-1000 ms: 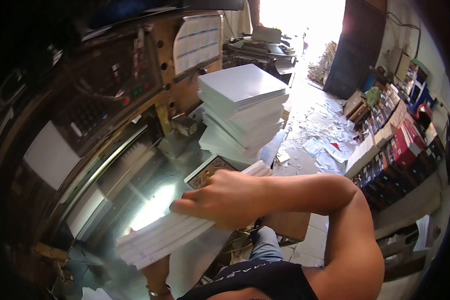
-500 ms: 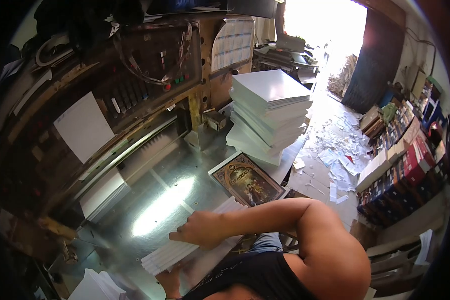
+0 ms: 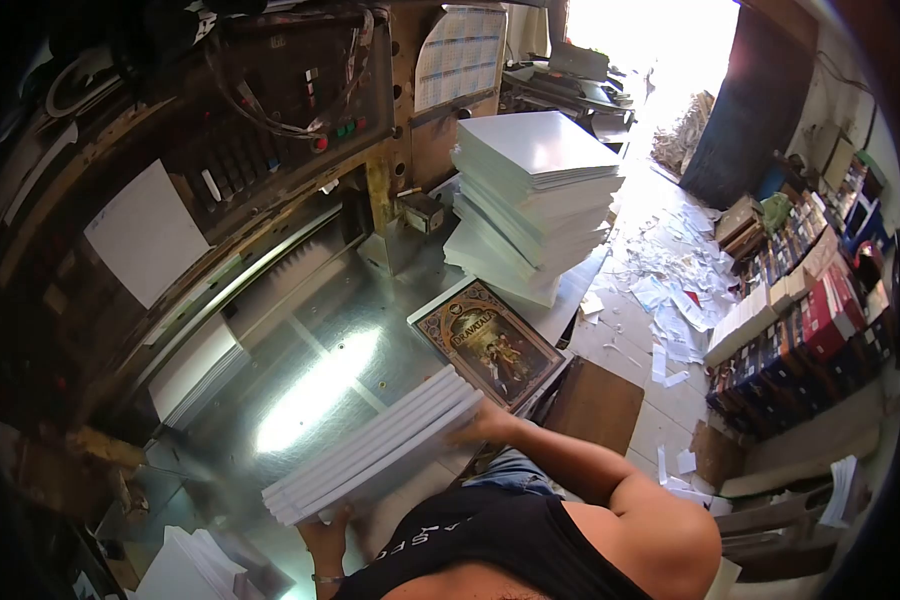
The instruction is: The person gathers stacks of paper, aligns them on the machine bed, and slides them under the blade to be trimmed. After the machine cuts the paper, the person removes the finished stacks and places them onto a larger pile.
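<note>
White paper fills the middle of the head view. A long stack of white paper bundles [image 3: 375, 450], layered one on another, lies slanted over the near edge of the shiny steel table [image 3: 390, 310] of a cutting machine. The right hand [image 3: 485, 425] is curled against the stack's far short end, with its fingers wrapped round the edge, so the layers cannot slide apart. The left hand [image 3: 328, 522] sits beneath the near end and bears it from below. Paper hides its fingers, so I cannot tell how far they close. Pinned at both ends like this, the bundles line up as one block. Whether the underside touches the steel cannot be told.

Just beyond the right hand, a book with a brown ornate picture cover [image 3: 490, 345] lies flat at the table's corner, apart from the stack. Behind it stands a tall pile of white sheets [image 3: 535, 200], stacked on the table close to the machine. Paper scraps [image 3: 680, 290] litter the tiled floor to the right.
</note>
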A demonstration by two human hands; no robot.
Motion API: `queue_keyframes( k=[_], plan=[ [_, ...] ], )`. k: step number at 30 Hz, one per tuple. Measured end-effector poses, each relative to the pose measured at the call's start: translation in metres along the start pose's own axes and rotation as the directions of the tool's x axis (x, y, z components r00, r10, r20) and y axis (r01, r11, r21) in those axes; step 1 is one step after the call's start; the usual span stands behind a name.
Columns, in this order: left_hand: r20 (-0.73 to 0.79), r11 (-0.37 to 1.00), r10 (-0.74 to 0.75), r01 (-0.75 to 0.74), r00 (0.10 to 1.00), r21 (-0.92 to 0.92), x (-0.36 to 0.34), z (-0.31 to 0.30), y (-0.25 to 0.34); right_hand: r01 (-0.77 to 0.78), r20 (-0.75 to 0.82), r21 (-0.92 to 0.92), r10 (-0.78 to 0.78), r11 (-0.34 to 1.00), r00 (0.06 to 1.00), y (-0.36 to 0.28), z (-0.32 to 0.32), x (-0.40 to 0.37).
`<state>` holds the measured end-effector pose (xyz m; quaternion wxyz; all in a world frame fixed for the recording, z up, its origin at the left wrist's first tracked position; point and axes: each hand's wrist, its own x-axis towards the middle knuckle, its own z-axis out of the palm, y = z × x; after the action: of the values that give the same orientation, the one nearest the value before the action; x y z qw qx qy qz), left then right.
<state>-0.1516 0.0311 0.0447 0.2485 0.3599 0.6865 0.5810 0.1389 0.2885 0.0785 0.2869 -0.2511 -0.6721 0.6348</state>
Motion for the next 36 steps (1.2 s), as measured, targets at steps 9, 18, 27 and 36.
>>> queue_keyframes(
  k=[9,18,27,36],
  plan=[
    [-0.171,0.996,-0.061,0.047,0.983,-0.082,0.001,0.009,0.02,-0.062,-0.251,-0.314,-0.02,0.947,0.968,-0.007,0.027,-0.008],
    [-0.241,0.98,-0.007,-0.042,0.971,-0.195,-0.013,0.019,0.011,0.048,-0.328,-0.259,-0.134,0.965,0.935,0.019,0.044,-0.025],
    [-0.022,0.936,0.144,-0.129,0.989,0.327,-0.006,-0.009,-0.008,-0.088,-0.188,-0.409,0.011,0.908,0.982,0.029,0.033,-0.027],
    [-0.312,0.998,0.059,-0.052,0.948,0.031,-0.012,0.025,-0.008,-0.308,-0.284,-0.465,0.19,0.83,0.94,0.018,0.036,-0.023]
  ],
)
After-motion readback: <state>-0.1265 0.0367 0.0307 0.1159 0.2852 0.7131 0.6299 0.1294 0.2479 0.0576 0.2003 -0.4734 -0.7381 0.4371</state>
